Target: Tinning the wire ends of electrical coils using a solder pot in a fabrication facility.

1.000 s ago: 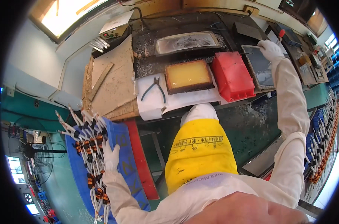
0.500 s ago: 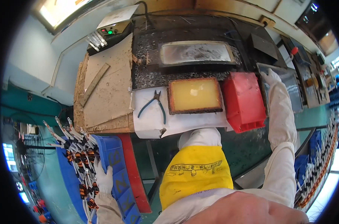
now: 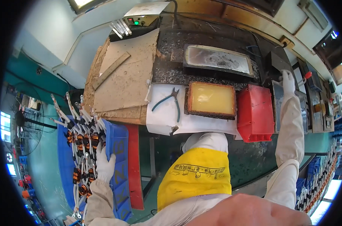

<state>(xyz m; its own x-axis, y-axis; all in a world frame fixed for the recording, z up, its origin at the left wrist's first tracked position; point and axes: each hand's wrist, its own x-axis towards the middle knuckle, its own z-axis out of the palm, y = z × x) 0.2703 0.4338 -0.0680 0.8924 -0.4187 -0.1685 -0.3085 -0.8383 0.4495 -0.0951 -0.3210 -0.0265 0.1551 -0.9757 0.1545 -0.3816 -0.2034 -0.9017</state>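
My left hand (image 3: 104, 165), in a white glove, lies flat with fingers spread on the inner rim of a blue crate (image 3: 118, 148) at my lower left. The crate holds several orange-and-black wound coils (image 3: 79, 142) with white leads sticking up. My right arm stretches far to the right. My right hand (image 3: 287, 81), also gloved, touches the top edge of a grey metal tray (image 3: 278, 109) beside a dark box; its grip is hidden from here.
On the bench stand a red bin (image 3: 255, 113), a brown-rimmed tray of yellow liquid (image 3: 212, 100), a long metal trough (image 3: 218, 60), teal-handled pliers (image 3: 171, 103) on white paper, and worn cardboard sheets (image 3: 125, 83). A control box (image 3: 142, 17) sits behind. My yellow apron (image 3: 195, 180) covers my lap.
The view has swung down and left. My left hand has dropped from above the coils onto the blue crate's rim. My right hand has stayed at the grey tray.
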